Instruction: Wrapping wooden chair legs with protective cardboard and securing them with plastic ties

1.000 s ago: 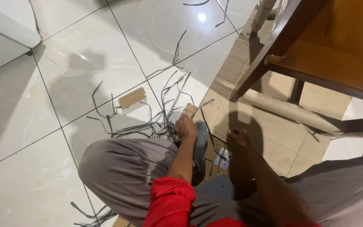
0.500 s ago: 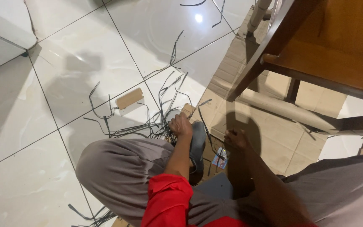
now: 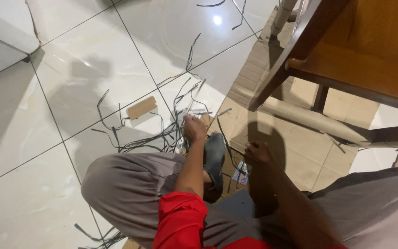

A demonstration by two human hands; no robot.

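Nearest the camera, a red sleeve covered the upper left arm, and grey trouser-clad knees spread to either side, which put the person low over the floor with the work between the legs. The left hand reached forward past the knee, its fingers curled closed on a few of the thin dark strips where they bunched together; gripping them at the bundle's near end let the loose lengths trail away freely over the tile. Just beside that hand a dark grey curved piece stood on edge between the legs. The right hand rested lower on the flattened brown cardboard sheet, in shadow; its fingers looked loosely bent, but whether they pinched anything I cannot tell. A small printed card lay on the cardboard near it.

Farther out, the strips fanned across the glossy white floor tiles, with a small tan cardboard offcut among them. A pale cardboard tube lay under the brown wooden chair, which stood on the cardboard.
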